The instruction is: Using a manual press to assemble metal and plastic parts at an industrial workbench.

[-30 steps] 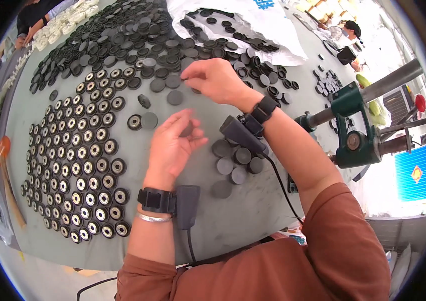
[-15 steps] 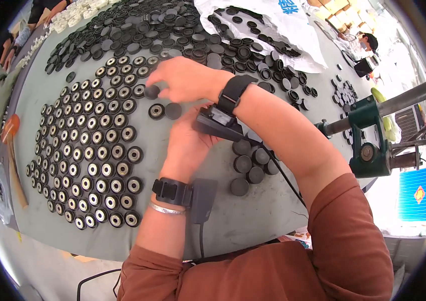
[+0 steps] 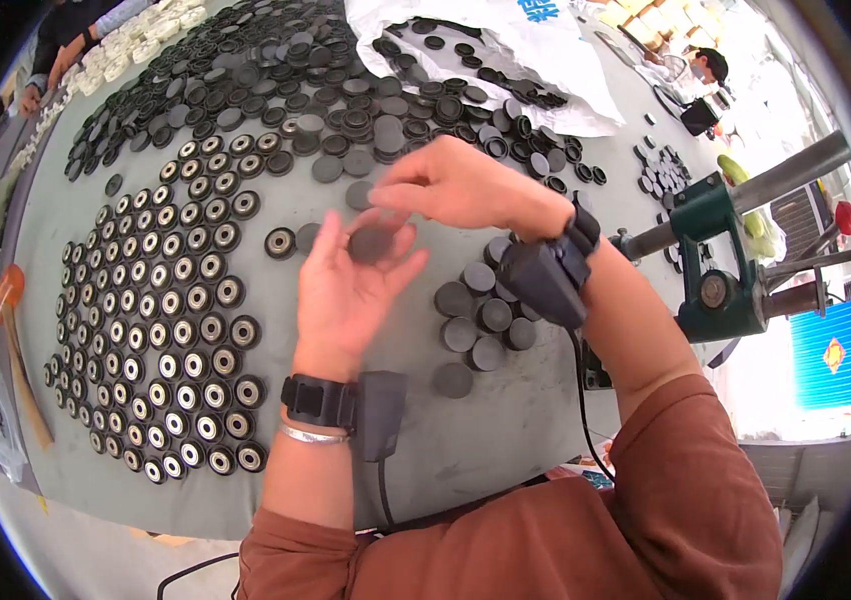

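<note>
Two hands meet over a grey table [image 3: 505,440], centre of view. L hand [image 3: 345,285]: palm up, fingers spread open, a dark disc [image 3: 373,243] lying on the fingertips. R hand [image 3: 460,185]: reaches in from the right, fingers curled loosely w/ thumb and forefinger tips touching the disc's upper edge; whether they pinch it, cannot tell. Disc thus sits between both hands, above the table, just right of a lone ringed disc [image 3: 280,243]. Each wrist carries a black strap w/ a dark box [image 3: 381,414] and cable; L wrist also a thin metal bangle [image 3: 311,435]. Just right of L hand, under R wrist: small cluster of plain dark discs [image 3: 475,325] lying flat. Left of L hand: rows of ringed discs [image 3: 160,330], pale centres up, neatly packed. Far side of table: loose heap of dark discs [image 3: 275,80], some spilling from a white bag [image 3: 545,50]. Right edge: green clamp [image 3: 720,260] on a metal bar. Upper left corner: another person's hands [image 3: 50,80], well apart.
</note>
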`<state>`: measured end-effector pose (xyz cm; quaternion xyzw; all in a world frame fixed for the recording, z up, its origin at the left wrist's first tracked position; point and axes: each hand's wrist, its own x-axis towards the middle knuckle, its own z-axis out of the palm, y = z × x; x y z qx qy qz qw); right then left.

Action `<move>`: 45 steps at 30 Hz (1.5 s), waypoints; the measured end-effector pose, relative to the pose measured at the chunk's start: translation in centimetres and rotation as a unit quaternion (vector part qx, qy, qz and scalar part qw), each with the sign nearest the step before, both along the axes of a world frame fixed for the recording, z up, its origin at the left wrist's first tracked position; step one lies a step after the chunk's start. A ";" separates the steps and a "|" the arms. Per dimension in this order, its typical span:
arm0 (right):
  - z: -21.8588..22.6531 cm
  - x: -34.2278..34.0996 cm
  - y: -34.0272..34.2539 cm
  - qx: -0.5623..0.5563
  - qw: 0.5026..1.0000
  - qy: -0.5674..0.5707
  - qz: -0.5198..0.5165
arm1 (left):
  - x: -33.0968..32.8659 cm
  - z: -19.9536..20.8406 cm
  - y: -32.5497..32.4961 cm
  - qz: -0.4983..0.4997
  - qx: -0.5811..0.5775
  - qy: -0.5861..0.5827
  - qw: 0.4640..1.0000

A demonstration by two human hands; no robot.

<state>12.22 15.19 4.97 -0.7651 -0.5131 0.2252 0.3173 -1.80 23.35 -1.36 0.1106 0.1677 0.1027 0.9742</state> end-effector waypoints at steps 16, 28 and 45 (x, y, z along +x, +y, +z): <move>-5.1 -1.9 1.5 -0.080 0.918 -0.385 0.046 | -2.4 -0.8 0.2 -0.207 0.117 -0.307 0.922; -4.4 6.6 4.3 0.045 0.966 -0.240 -0.088 | -1.4 -1.2 0.3 -0.173 0.199 -0.140 0.954; 0.8 0.9 -0.9 -0.119 0.959 0.241 -0.086 | 0.1 0.0 0.0 -0.067 0.047 0.073 0.994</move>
